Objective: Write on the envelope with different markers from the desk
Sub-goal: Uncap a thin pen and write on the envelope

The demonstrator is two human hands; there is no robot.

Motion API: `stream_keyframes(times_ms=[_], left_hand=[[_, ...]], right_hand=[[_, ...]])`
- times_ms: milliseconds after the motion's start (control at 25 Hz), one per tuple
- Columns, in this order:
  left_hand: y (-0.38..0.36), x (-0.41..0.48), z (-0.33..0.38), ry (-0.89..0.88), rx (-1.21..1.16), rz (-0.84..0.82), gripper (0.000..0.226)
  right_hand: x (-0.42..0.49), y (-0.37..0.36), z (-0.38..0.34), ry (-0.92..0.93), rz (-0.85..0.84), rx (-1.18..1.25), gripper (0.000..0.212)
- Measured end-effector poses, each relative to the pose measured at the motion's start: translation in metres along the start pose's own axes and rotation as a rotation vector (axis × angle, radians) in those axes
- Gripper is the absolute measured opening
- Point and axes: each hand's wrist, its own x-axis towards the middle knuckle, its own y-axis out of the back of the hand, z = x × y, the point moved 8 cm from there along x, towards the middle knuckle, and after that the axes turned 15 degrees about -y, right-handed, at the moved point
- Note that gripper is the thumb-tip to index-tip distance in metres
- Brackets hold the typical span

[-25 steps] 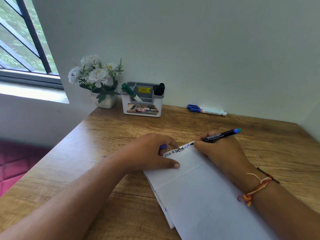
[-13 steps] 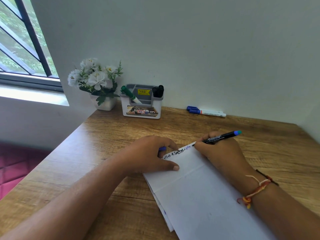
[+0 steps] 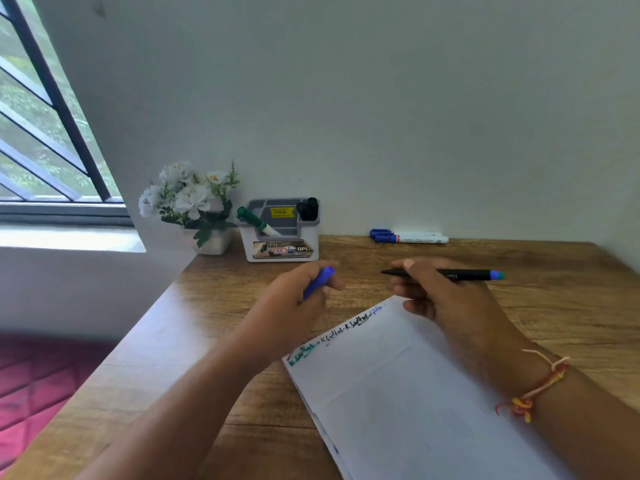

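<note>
Wooden desk point(image 3: 519, 271) with white envelope point(image 3: 398, 393) at its near edge, writing along the envelope's far edge.
Left hand point(image 3: 298, 303) curls closed around a blue cap point(image 3: 318, 282); right hand point(image 3: 446, 299) grips a black pen point(image 3: 467, 274), both raised above the envelope. Bare wood lies between the hands and the marker holder point(image 3: 280, 233) at the back edge.

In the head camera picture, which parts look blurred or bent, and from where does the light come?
Head view: daylight enters from the window at left; the left hand with the blue cap is motion-blurred; the writing on the envelope is too soft to read; the wide lens tilts the window bars; no strong glare on the desk.
</note>
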Motion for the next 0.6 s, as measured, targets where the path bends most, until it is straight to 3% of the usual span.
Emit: stream_keyframes(times_ms=[280,600], left_hand=[[-0.005,0.003,0.007,-0.058,-0.003,0.012,0.029],[-0.006,0.002,0.015,-0.112,0.048,0.001,0.026]], right_hand=[[-0.019,-0.022,-0.016,0.070,-0.246,0.079,0.022],[-0.022,-0.029,-0.013,0.079,-0.269,-0.011,0.023]])
